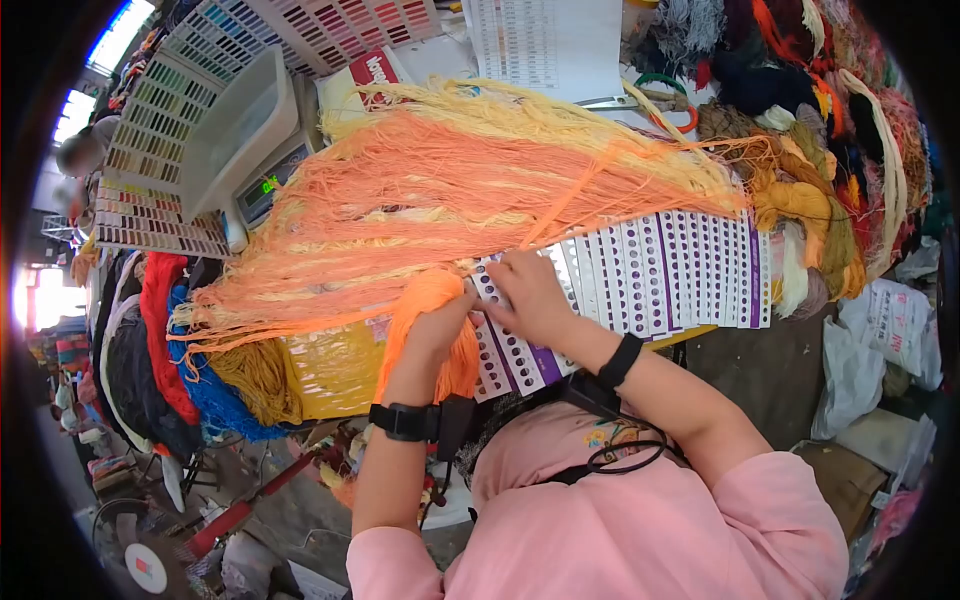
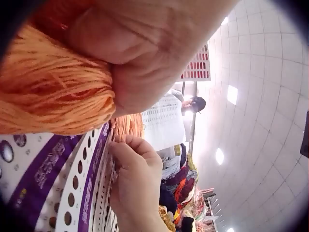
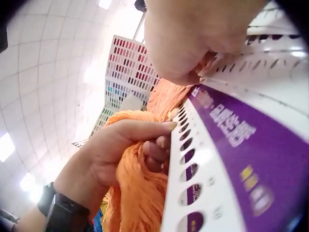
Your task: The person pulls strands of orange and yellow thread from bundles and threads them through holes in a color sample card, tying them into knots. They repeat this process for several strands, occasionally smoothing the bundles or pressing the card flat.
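Observation:
A thick skein of orange yarn [image 1: 428, 292] loops over my left hand [image 1: 441, 328] and hangs beside the wrist; the fingers curl round it. In the right wrist view the left thumb [image 3: 159, 126] lies against the edge of a white punched card [image 3: 208, 151] with a purple band. My right hand [image 1: 540, 298] is close beside the left, at the upper end of the cards. Thumb and forefinger pinch a little orange yarn [image 2: 122, 138] there, the fingertips partly hidden. Peach-orange strands [image 1: 400, 190] spread wide across the table beyond both hands.
More punched cards [image 1: 650, 275] fan out to the right. A scale [image 1: 275, 185] with a lit display and colour charts [image 1: 160, 150] stand at the back left. Scissors [image 1: 612, 102] lie behind the strands. Coloured skeins hang at both sides [image 1: 165, 320], [image 1: 800, 200].

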`<control>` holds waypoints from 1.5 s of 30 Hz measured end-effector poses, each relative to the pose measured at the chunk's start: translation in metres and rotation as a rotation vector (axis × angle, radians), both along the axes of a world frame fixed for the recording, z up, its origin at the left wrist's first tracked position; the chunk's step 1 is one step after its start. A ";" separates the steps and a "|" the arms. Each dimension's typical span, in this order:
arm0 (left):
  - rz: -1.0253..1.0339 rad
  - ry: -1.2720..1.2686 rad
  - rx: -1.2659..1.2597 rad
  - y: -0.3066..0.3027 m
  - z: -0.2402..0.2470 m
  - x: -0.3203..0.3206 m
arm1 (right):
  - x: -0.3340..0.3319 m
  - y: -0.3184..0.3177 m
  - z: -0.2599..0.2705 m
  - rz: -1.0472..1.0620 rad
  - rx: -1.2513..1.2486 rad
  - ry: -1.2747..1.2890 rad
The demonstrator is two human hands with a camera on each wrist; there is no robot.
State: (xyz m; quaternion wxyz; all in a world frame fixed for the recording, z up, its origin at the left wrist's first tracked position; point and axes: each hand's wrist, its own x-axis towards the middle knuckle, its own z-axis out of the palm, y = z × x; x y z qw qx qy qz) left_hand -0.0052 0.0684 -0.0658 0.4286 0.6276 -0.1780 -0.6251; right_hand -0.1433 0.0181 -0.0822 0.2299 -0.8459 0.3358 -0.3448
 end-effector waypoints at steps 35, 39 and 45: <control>1.010 -0.080 -0.315 0.134 0.096 0.271 | 0.013 0.004 -0.004 -0.071 0.177 0.116; 0.538 -0.144 -0.312 0.116 0.114 0.139 | 0.009 0.003 -0.005 -0.037 0.167 0.035; 0.257 0.434 -0.320 0.081 0.080 0.004 | -0.008 0.022 0.026 0.034 0.747 -0.295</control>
